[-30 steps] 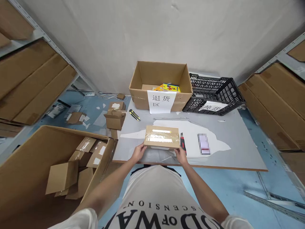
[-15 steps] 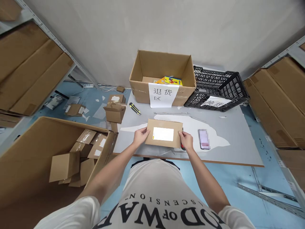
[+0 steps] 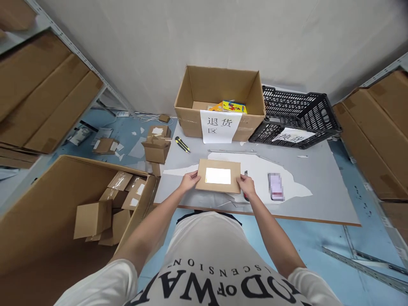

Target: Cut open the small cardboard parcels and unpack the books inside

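Since the earlier picture, the small brown box (image 3: 218,176) has been turned over. Its taped side is gone from sight, and a white label now faces up. It also sits a bit higher above the gray table (image 3: 318,187) than it did a second ago.

From the head camera, the box is right in front of the person, at the near edge of the table. Its long side runs from 9 o'clock to 3 o'clock. The left hand (image 3: 189,180) grips the short end at 9 o'clock, with its fingers closed on that edge. The right hand (image 3: 246,185) grips the short end at 3 o'clock the same way. Both hands are just as near to the box, one at each end, so the box lies between them.

A red knife (image 3: 245,187) pokes out just beside the right hand, at 3 o'clock from the box. A phone (image 3: 275,186) lies farther out the same way. At 12 o'clock stands a big open box (image 3: 219,104) with a paper sign on its front. A black crate (image 3: 299,121) sits at 1 o'clock, touching the big box. A yellow knife (image 3: 182,145) lies at 11 o'clock. At 8 o'clock, down on the floor, a large carton (image 3: 63,212) holds more small brown boxes.
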Demonstrator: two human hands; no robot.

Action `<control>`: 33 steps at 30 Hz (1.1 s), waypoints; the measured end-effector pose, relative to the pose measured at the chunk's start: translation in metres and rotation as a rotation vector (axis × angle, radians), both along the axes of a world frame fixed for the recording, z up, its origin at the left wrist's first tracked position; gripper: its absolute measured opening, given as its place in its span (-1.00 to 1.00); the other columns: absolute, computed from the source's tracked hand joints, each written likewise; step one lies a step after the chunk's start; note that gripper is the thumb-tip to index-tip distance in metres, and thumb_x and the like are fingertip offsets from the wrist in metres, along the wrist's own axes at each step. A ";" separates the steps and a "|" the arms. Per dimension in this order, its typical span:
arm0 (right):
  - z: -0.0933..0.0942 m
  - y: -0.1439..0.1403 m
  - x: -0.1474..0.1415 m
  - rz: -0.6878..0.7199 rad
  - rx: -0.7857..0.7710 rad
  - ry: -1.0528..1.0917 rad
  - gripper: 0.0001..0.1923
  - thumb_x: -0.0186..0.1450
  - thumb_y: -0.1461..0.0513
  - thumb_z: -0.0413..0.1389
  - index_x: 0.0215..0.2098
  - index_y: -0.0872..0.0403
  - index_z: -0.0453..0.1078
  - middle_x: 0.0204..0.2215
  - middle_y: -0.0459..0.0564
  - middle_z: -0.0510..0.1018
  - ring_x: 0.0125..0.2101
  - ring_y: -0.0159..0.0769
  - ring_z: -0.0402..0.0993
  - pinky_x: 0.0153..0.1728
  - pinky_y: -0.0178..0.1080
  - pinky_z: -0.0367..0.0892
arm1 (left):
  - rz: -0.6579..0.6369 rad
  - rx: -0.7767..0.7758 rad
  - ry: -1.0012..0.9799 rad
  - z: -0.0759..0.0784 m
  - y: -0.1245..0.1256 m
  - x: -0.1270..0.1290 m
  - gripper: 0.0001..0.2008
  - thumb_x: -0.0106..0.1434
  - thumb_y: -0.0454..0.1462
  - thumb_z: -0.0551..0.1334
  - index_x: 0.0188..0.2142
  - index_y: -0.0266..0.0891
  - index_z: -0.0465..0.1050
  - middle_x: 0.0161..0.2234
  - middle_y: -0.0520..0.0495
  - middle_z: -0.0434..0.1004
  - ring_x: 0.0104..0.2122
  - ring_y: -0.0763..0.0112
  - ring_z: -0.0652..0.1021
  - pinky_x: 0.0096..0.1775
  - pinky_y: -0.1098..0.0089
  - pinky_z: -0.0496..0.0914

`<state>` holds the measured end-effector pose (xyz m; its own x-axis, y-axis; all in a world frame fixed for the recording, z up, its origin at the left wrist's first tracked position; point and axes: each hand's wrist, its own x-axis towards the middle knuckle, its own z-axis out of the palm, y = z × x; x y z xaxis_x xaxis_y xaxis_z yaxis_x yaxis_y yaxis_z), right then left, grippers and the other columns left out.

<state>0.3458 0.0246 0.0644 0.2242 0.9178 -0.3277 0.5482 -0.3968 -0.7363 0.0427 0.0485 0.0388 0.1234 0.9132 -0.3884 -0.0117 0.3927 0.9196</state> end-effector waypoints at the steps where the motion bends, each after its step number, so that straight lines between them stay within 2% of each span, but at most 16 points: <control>1: -0.001 0.000 0.001 0.001 0.000 0.042 -0.70 0.16 0.16 0.06 -0.18 -0.01 0.52 -0.25 -0.05 0.62 -0.20 -0.19 0.52 -0.18 -0.23 0.35 | 0.003 -0.012 -0.022 -0.001 0.000 -0.001 -0.29 -0.11 -0.06 0.39 0.02 -0.33 0.40 0.02 -0.21 0.43 0.05 0.06 0.42 0.08 0.12 0.31; 7: -0.013 -0.002 0.004 -0.017 0.017 0.121 -0.67 0.15 0.17 0.08 -0.14 0.04 0.48 -0.19 -0.02 0.60 -0.15 -0.22 0.52 -0.13 -0.24 0.38 | 0.047 -0.026 -0.082 -0.008 -0.002 -0.002 -0.22 -0.19 -0.01 0.42 0.02 -0.32 0.39 0.03 -0.23 0.41 0.08 0.01 0.38 0.10 0.05 0.27; 12: -0.021 -0.006 -0.001 -0.077 0.053 0.134 -0.58 0.16 0.10 0.08 -0.05 0.10 0.42 -0.14 0.06 0.57 -0.11 -0.19 0.49 -0.08 -0.21 0.36 | 0.086 -0.007 -0.070 -0.012 -0.003 0.002 -0.19 -0.21 0.01 0.43 0.02 -0.34 0.39 0.07 -0.26 0.36 0.10 0.02 0.36 0.13 0.08 0.24; 17: -0.026 -0.021 -0.003 -0.119 0.131 0.131 -0.45 0.20 0.07 0.04 0.09 0.20 0.30 -0.01 0.20 0.48 -0.02 -0.13 0.43 0.03 -0.14 0.29 | 0.113 0.000 -0.016 -0.018 -0.009 -0.002 -0.27 -0.05 -0.03 0.36 0.07 -0.32 0.33 0.11 -0.28 0.31 0.11 0.07 0.35 0.11 0.10 0.25; 20: -0.035 -0.042 0.005 -0.087 0.194 0.174 -0.46 0.25 0.16 -0.06 0.18 0.16 0.19 0.07 0.16 0.40 0.05 -0.18 0.36 0.11 -0.10 0.20 | 0.100 0.009 0.033 -0.027 -0.023 -0.015 -0.36 0.05 -0.06 0.29 0.09 -0.28 0.31 0.17 -0.26 0.22 0.13 0.10 0.32 0.13 0.09 0.21; 25: -0.055 -0.078 0.014 0.117 0.137 0.193 -0.28 0.12 0.25 0.05 0.25 0.08 0.06 0.13 0.07 0.34 0.10 -0.17 0.30 0.07 -0.10 0.26 | -0.024 0.081 0.102 -0.042 -0.053 -0.028 -0.26 -0.14 -0.11 0.39 0.06 -0.31 0.36 0.15 -0.23 0.26 0.16 0.08 0.26 0.19 0.11 0.06; 28: -0.058 -0.085 0.006 0.183 0.124 0.186 -0.30 0.10 0.22 0.08 0.22 0.06 0.12 0.08 0.05 0.40 0.03 -0.14 0.37 0.03 -0.08 0.29 | -0.064 0.109 0.093 -0.041 -0.061 -0.020 -0.28 -0.11 -0.04 0.36 0.03 -0.32 0.38 0.10 -0.21 0.34 0.17 0.08 0.25 0.17 0.10 0.10; 33: -0.051 -0.081 -0.007 0.086 0.187 0.127 -0.50 0.20 0.16 -0.02 0.09 0.12 0.29 -0.10 0.11 0.55 -0.12 -0.14 0.49 -0.05 -0.09 0.33 | -0.048 0.151 0.132 -0.029 -0.061 -0.004 -0.39 -0.03 0.04 0.29 -0.05 -0.29 0.46 -0.01 -0.17 0.47 0.07 0.09 0.40 0.15 0.09 0.14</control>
